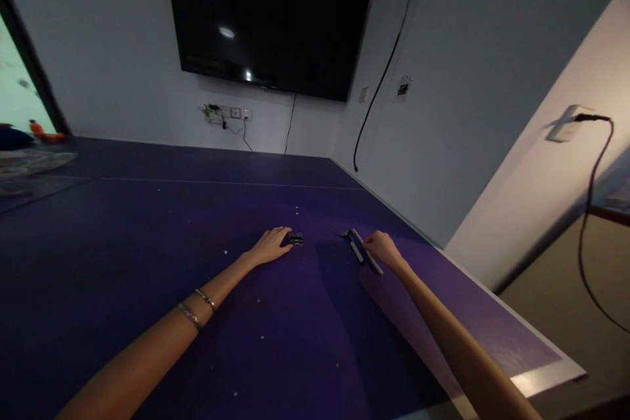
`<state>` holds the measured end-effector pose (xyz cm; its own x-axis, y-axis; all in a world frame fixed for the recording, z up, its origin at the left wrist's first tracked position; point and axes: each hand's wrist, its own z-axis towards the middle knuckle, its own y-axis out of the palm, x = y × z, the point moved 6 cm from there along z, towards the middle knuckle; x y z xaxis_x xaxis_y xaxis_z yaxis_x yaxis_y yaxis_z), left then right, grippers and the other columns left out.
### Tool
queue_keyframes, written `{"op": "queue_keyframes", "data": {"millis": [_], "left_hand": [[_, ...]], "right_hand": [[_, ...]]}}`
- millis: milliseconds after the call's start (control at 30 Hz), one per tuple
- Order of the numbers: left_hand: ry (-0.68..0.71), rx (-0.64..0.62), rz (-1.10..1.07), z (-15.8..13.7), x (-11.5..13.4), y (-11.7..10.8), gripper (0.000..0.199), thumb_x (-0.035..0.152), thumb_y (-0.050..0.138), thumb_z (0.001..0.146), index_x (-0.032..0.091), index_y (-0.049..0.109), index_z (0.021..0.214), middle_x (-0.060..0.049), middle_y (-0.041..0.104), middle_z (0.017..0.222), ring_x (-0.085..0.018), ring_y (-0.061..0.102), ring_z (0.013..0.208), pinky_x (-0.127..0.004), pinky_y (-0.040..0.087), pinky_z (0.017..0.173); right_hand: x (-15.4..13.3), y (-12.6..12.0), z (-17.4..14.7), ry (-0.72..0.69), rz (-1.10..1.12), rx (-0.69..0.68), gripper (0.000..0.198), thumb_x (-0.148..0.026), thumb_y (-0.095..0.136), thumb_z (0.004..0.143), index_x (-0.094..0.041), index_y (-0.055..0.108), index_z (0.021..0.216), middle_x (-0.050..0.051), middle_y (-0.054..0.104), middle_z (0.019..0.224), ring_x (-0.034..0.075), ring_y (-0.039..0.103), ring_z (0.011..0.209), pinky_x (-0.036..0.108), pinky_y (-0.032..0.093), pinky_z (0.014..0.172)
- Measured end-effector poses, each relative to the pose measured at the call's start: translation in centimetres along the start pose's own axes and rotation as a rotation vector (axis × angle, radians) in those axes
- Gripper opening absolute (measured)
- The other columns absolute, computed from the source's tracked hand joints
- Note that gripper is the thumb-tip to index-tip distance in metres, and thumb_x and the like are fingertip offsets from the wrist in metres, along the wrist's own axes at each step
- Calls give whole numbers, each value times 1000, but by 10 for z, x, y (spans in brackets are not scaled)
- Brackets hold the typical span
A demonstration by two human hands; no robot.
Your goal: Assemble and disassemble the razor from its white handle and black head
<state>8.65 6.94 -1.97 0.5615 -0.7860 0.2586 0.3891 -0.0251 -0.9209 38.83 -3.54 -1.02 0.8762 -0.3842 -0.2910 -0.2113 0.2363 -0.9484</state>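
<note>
My left hand (270, 245) rests low over the purple tabletop, thumb and fingers closed on the left side of a small dark, square-looking piece (296, 239). What that piece is, I cannot make out. To the right, my right hand (384, 248) has its fingertips on a handle of a plier-like tool (356, 251). This tool has two long dark-and-pale handles spread apart, with its narrow head pointing away to the left. Part of the right handle is hidden behind my fingers. A gap of bare tabletop separates the two hands.
Small white scraps (262, 337) dot the purple tabletop (197, 210). On the far wall hangs a television (270, 20) above sockets (236, 113). A black cable (384, 72) dangles at the right corner. Clear plastic (39, 163) lies at far left.
</note>
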Motion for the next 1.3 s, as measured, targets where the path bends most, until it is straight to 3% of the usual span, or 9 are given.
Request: {"op": "queue_keyframes", "data": {"millis": [267, 400, 500, 633, 800, 900, 1000, 1100, 1300], "left_hand": [[27, -25, -108, 10, 6, 1, 37, 28, 56, 73, 19, 49, 108, -6, 58, 109, -19, 54, 101, -31, 38, 89], [39, 27, -229, 11, 23, 0, 35, 26, 60, 69, 18, 48, 101, -5, 56, 102, -18, 54, 92, -29, 40, 83], [58, 49, -305, 9, 41, -1, 36, 28, 60, 69, 18, 44, 99, -4, 55, 97, -17, 54, 87, -29, 41, 79], [122, 30, -362, 7, 68, -4, 38, 30, 61, 69, 18, 42, 99, -4, 55, 97, -17, 53, 88, -29, 42, 79], [169, -2, -356, 4, 91, -7, 41, 35, 61, 71, 18, 43, 103, -7, 56, 101, -19, 55, 91, -30, 43, 79], [191, 3, -326, 4, 94, -5, 56, 40, 62, 71, 16, 39, 115, -11, 53, 115, -22, 52, 104, -32, 40, 89], [192, 0, -237, 5, 83, -2, 64, 43, 57, 75, 13, 34, 125, -16, 38, 134, -25, 36, 125, -35, 30, 102], [122, -33, -132, 5, 59, 1, 55, 45, 44, 83, 12, 36, 127, -16, 30, 141, -26, 24, 132, -37, 23, 106], [25, -60, 35, 0, 11, 4, 57, 48, 35, 85, 8, 39, 126, -19, 33, 139, -27, 23, 132, -41, 22, 106]], "right_hand": [[-42, -19, -14, -147, 28, 21, 21, -20, 51, 74, -16, 71, 80, 7, 70, 75, 17, 64, 70, 19, 40, 57], [-81, -22, -24, -449, 90, 21, 28, -25, 58, 72, -19, 68, 97, 7, 67, 101, 19, 60, 94, 25, 41, 82], [-103, -21, -33, -638, 106, 0, 51, -35, 68, 65, -17, 61, 112, 12, 54, 123, 25, 47, 114, 36, 33, 97], [-119, -12, -41, -710, 82, -97, 73, -46, 73, 56, -19, 54, 121, 13, 45, 133, 30, 34, 124, 43, 28, 100], [-124, -9, -47, -734, 51, -160, 57, -44, 73, 57, -19, 62, 108, 12, 52, 124, 28, 42, 118, 41, 30, 98], [-116, -14, -41, -735, 65, -179, 53, -42, 73, 58, -19, 63, 105, 11, 53, 120, 26, 44, 114, 38, 32, 96], [-91, -22, -28, -709, 70, -194, 53, -40, 71, 60, -19, 62, 108, 9, 57, 116, 24, 47, 111, 35, 34, 95], [-53, -29, -9, -657, 35, -231, 54, -43, 69, 62, -18, 61, 110, 9, 61, 111, 23, 52, 105, 32, 37, 93], [25, -29, 27, -469, -42, -275, 60, -48, 67, 58, -21, 62, 112, 8, 62, 114, 29, 54, 105, 36, 40, 90]]}}
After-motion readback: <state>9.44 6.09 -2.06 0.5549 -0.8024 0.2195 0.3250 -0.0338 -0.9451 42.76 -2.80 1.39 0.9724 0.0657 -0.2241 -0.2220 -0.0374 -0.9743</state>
